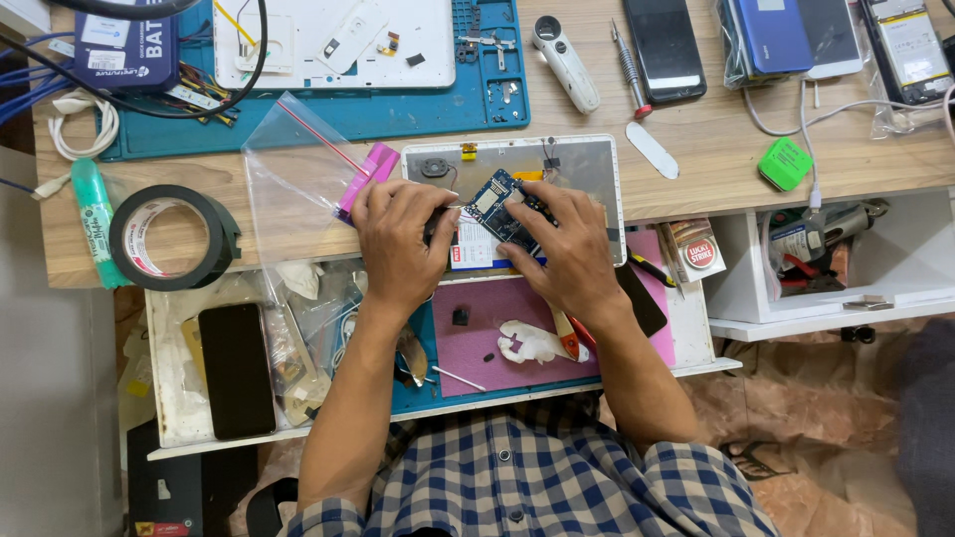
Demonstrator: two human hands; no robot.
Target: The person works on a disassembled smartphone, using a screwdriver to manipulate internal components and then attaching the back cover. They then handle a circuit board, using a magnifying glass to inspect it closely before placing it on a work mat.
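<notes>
Both forearms reach up from a checked shirt (537,477) to a small blue circuit board (500,204) — rectangular, with dark chips, held over an opened white tablet shell (587,164) at the desk's edge. Left hand (398,239) and right hand (562,244) pinch its opposite ends, fingers curled, palms down. Just left lies a clear zip bag (293,184) — a red-and-white carton (696,249) sits right.

Circuit board (500,206) on opened tablet (587,164), tape roll (171,238) left.
</notes>
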